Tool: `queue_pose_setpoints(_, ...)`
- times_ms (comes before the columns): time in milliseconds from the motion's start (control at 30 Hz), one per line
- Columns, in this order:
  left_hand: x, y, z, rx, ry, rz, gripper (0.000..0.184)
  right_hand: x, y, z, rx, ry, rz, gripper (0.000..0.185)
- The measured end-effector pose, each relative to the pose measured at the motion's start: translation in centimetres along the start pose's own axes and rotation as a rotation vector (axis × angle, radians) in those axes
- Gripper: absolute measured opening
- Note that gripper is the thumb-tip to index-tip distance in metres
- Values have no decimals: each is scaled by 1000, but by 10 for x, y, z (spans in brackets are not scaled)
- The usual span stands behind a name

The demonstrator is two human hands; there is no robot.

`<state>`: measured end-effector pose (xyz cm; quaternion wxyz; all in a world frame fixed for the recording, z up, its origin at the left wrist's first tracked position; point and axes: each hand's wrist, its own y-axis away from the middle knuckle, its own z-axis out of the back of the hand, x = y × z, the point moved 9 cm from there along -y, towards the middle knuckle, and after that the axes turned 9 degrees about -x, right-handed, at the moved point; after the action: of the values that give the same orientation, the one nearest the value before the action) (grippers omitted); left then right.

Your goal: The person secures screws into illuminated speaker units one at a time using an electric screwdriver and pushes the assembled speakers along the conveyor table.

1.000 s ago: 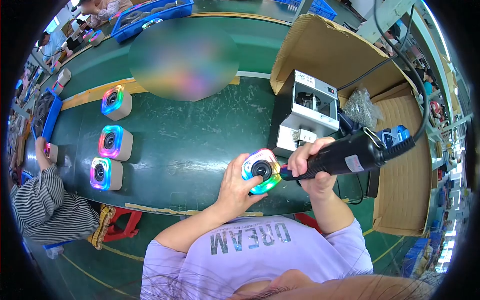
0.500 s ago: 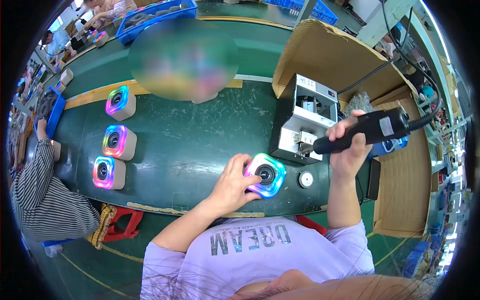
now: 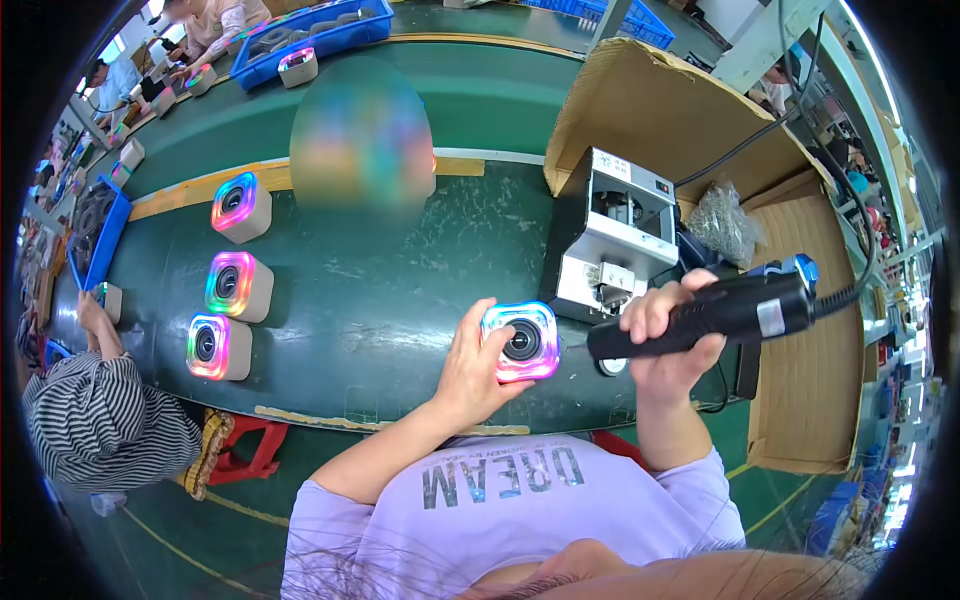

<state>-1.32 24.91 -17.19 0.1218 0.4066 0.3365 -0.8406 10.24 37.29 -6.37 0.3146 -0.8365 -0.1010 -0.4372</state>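
Note:
My left hand grips a small square speaker with a glowing pink and blue rim, its fingers along the side and over the front. The speaker's round black cone faces up toward me. Wrapped in my right hand is a black electric screwdriver, held nearly level, its bit pointing left close to the speaker's right side. Whether the bit touches the speaker I cannot tell. Beneath the screwdriver's front end, a small round white piece is partly covered. A screw feeder stands just beyond my right hand.
Three lit speakers stand in a column at the left of the green bench. An open cardboard box flanks the feeder. Blue crates sit at the back and left. A co-worker in a striped top sits at the left.
My right hand has brought the screwdriver down and left, from the feeder's front to beside the speaker. My left hand has tilted the speaker and shifted it slightly left.

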Motion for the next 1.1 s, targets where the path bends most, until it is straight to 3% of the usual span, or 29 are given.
queue_pose_setpoints(233, 0, 0, 0, -20, -10, -5, 67, -10, 21, -11, 45, 7, 16, 61)
queue_pose_setpoints(467, -3, -2, 3, -33, -44, -45, 58, -13, 28, -17, 75, -147, 7, 56)
queue_pose_setpoints(733, -10, -3, 5, -40, -41, -80, 50, -22, 26, -39, 297, -201, -99, 43)
queue_pose_setpoints(800, -8, -2, 5, -28, -47, -61, 48, -24, 21, -42, 284, -63, -72, 51)
queue_pose_setpoints(933, 1, -5, 18, 8, -100, -18, 49, -26, 5, -11, 70, -133, -124, 48)
queue_pose_setpoints(1100, 58, -61, 76, -41, -607, 253, 67, -31, 5, 20, -53, -44, -137, 51)
